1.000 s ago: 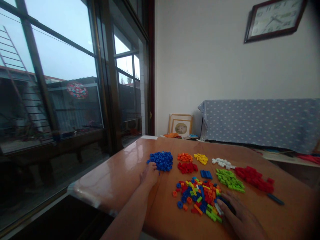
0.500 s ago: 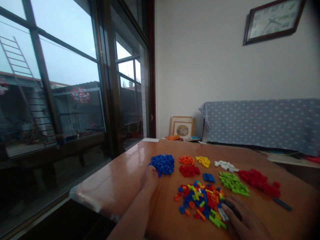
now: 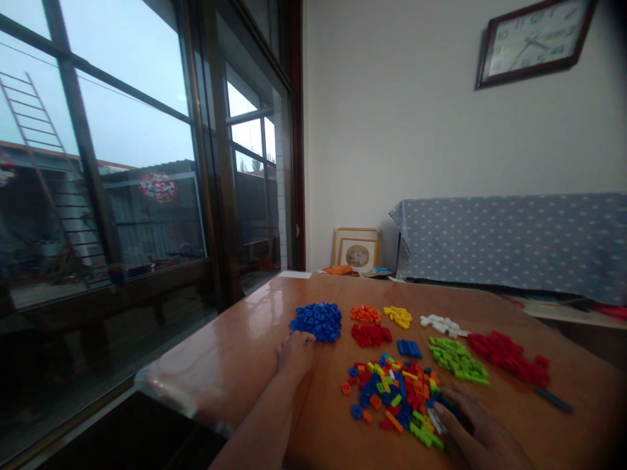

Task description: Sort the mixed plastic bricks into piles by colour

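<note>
My left hand (image 3: pixel 296 351) rests at the near edge of a heap of blue plastic bricks (image 3: pixel 317 320). Its fingers are curled in, and whatever they may hold is hidden. On the right, my right hand (image 3: pixel 477 424) lies beside a mixed pile of toy bricks (image 3: pixel 392 391) in blue, red, orange, yellow and green. Thumb and fingers are apart there, with the thumb close to a white brick (image 3: pixel 437 422) and some blue pieces at the pile's edge.
Sorted heaps of orange (image 3: pixel 366 314), yellow (image 3: pixel 398 316), red (image 3: pixel 371 335), white (image 3: pixel 443 325) and lime-green bricks (image 3: pixel 458 359) lie on the wooden table (image 3: pixel 235 352). Blue pieces (image 3: pixel 409 348) stand in a row. A larger red heap (image 3: pixel 509 358) and a dark bar (image 3: pixel 553 399) are at right.
My left hand has drawn back slightly toward me from the blue heap, its fingers more curled. My right hand stays almost in place by the mixed pile.
</note>
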`<state>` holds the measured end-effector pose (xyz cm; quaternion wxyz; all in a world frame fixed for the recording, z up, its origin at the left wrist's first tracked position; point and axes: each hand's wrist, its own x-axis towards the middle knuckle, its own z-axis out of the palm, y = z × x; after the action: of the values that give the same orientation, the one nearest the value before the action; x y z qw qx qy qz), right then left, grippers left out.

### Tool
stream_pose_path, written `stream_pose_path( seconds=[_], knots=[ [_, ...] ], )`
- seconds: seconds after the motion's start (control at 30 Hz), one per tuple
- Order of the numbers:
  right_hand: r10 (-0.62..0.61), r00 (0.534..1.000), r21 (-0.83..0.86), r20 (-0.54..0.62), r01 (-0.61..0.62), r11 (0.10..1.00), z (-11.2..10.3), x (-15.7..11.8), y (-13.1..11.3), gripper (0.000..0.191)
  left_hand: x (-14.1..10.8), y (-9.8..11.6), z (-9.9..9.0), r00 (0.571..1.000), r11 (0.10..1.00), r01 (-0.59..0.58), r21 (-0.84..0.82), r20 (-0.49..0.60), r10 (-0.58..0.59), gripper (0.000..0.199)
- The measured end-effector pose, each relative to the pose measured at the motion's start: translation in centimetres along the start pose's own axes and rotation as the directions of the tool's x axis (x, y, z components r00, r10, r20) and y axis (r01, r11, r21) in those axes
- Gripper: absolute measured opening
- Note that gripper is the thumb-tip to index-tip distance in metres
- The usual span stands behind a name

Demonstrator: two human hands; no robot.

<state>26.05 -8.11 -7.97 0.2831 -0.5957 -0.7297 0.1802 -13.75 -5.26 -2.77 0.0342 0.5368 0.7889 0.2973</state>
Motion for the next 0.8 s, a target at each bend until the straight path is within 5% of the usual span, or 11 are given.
stream_pose_path(
  seconds=[0.5,0.8],
  knots=[
    [0.011,0.997,0.049,-0.079,-0.007,0.999,-0.3,-0.2,-1.3,0.061,0.1,0.2,-0.2,1.0,0.997,-0.006,0.071,0.012,0.005,0.028],
    [0.21,0.957,0.379,-0.202,-0.122,0.917,-2.0,-0.8,-2.4,0.063,0.9,0.0,-0.1,0.999,0.995,-0.038,0.088,0.001,0.038,0.032]
  ],
)
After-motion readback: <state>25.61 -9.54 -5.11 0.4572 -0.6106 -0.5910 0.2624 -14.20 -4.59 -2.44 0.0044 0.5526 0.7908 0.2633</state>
